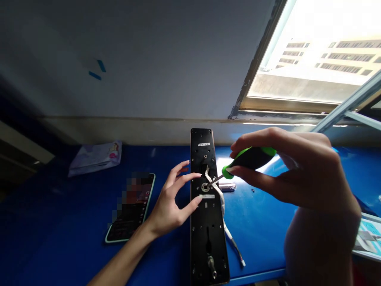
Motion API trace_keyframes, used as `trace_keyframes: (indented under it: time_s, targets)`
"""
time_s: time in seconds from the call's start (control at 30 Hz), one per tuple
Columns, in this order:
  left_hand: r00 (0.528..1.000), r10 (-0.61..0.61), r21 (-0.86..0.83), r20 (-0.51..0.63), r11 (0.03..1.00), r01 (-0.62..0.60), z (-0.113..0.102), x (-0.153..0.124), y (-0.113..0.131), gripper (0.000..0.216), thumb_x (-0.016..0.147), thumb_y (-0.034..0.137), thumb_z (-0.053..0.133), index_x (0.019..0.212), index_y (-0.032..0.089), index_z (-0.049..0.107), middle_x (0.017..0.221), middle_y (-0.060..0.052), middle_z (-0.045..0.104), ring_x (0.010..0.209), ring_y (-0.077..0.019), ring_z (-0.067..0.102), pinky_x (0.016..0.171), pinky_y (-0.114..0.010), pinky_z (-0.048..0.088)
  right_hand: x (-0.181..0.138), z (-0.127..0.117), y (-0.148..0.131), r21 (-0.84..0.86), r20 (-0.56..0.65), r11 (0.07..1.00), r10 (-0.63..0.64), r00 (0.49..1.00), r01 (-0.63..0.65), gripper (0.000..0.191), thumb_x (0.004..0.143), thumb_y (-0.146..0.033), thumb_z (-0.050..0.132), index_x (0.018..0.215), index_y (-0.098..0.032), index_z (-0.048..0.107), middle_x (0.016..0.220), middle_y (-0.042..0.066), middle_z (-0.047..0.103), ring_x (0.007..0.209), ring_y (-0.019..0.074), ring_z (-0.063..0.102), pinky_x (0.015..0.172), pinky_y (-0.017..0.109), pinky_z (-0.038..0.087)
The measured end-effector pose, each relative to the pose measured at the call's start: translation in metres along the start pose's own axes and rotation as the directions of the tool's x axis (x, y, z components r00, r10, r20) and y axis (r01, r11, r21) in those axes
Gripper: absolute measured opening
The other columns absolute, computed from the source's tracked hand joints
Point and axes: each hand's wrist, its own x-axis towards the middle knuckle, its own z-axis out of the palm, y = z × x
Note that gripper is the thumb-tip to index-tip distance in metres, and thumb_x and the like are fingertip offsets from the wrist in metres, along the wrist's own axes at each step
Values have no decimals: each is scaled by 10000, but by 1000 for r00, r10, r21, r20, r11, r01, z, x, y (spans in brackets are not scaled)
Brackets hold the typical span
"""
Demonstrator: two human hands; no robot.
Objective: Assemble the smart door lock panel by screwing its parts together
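Observation:
A long black lock panel (205, 222) with screw holes, a round metal ring around a square hole, and small white labels lies lengthwise before me. My right hand (300, 171) is closed around a green-and-black screwdriver (251, 159). Its thin shaft slants down left, the tip near the ring; whether it touches a screw I cannot tell. My left hand (172, 202) has its fingers spread, with thumb and index fingertip on the panel beside the ring. A white-wrapped cable (221, 196) comes out of the panel and trails along its right side to a small white plug.
A phone (133, 210) in a pale green case lies left of my left hand on the blue table (71, 222). Behind it is a lilac packet (95, 157). A shiny cylinder (228, 187) and tiny dark screws (253, 190) sit right of the panel. Papers (369, 238) lie far right.

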Motion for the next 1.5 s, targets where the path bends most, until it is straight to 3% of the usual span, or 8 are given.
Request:
trace_keyframes:
  time_s: [0.3,0.5,0.67,0.83,0.93,1.07,1.33,1.5]
  targets:
    - [986,-153,-180,73,970,164,0,0,3,235,891,256,760,1126,259,775,1681,-92,391,1173,-266,750,1105,-450,603,10,27,-4,-39,24,995,-86,996,87,114,968,-227,748,1070,-190,714,923,11,799,739,130,766,686,244,616]
    - [988,-148,-253,42,955,154,1,1,4,196,857,284,790,1050,257,804,1656,-81,435,1386,-341,630,1052,-426,641,11,35,-2,-115,-55,989,-103,993,97,146,915,-233,822,974,-165,707,810,-22,760,632,76,692,601,188,547]
    - [972,-225,-349,72,907,235,4,2,-1,490,828,300,828,1301,281,702,1631,-114,457,1077,-251,782,964,-423,677,11,41,-8,-273,-94,960,-93,991,64,191,939,-278,789,834,-180,662,678,-32,660,548,80,559,507,241,425]
    - [941,-262,-477,216,812,335,6,2,-6,687,851,320,839,1472,292,546,1154,-54,747,838,-193,800,807,-339,684,13,43,-14,-231,-126,973,-28,992,-2,341,976,-361,762,719,-173,642,554,-71,523,473,58,405,466,243,355]
    - [951,-229,-510,210,804,306,6,2,-6,632,868,305,834,1442,278,571,1075,-33,774,816,-176,794,777,-293,666,12,41,-17,-127,-54,991,-40,998,33,89,1016,-185,670,995,-149,749,735,-27,713,563,61,585,552,212,464]
    - [959,-204,-548,196,788,280,7,3,-5,618,862,278,841,1423,249,585,1068,-41,807,850,-188,810,793,-286,668,9,41,-22,12,54,997,-78,995,77,428,985,-53,580,1402,-126,648,1064,48,804,809,99,741,744,219,573]
    - [961,-247,-580,128,767,274,17,3,-4,546,854,313,858,1345,223,636,1164,-76,819,1024,-244,819,899,-326,675,15,56,-18,-170,-172,985,-42,984,12,181,995,-313,732,860,-194,741,680,-24,699,543,87,570,537,252,454]
    - [962,-252,-581,108,769,267,19,3,-1,520,859,315,848,1328,218,648,1165,-79,820,1033,-239,815,918,-325,671,14,46,-17,-60,-35,998,-5,999,3,373,984,-73,574,1317,-194,691,971,19,782,754,118,715,690,255,563]
